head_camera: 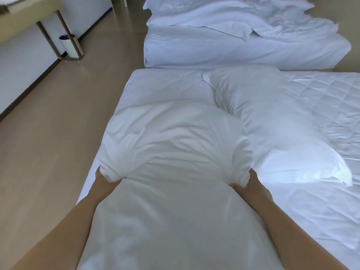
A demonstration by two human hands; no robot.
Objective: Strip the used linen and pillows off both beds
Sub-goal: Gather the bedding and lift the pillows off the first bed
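We are on the pillow step. Our left hand (pixel 103 179) and right hand (pixel 251 184) each grip a bunched roll of white cloth at the sides of the pillow (pixel 175 137), low in the centre of the frame over the near bed (pixel 331 90). The case seems half peeled. The next move likely calls for an even pull with both hands. A second pillow (pixel 263 114) lies right of centre, and heaped linen (pixel 224 22) waits at the top.

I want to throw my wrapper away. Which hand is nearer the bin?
Left. The left hand grips the pillow on the side toward the bin, which stands well off across the floor. The right hand grips the other side, farther away.
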